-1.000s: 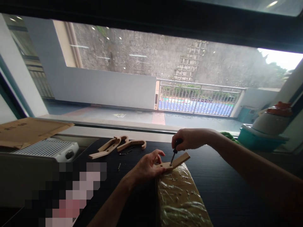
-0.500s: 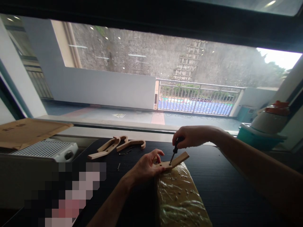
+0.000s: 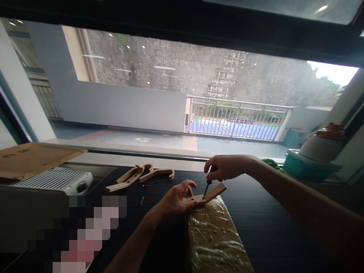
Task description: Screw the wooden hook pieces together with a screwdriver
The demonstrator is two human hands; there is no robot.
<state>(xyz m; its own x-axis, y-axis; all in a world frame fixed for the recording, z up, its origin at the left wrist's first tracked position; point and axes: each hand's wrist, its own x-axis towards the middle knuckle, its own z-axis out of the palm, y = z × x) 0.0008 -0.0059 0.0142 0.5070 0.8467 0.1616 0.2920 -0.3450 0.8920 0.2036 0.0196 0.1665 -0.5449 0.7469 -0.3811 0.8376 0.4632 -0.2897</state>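
Observation:
My left hand is closed around one end of a wooden hook, pressing it onto the far end of a tape-wrapped block. My right hand grips the dark handle of a screwdriver from above. The screwdriver leans slightly, its tip at a hole in the hook near the bend. A second dark hole shows beside my left fingers. Several small marks or holes dot the block's top. The hook's end under my left hand is hidden.
More wooden hooks lie on the black table to the left, with loose screws near them. A white slatted unit under a brown envelope stands at far left. A window sill runs behind; a teal bin is at right.
My right hand has shifted slightly left and down, its wrist lower, with the screwdriver still at the same hole. My left hand and the hook have hardly moved.

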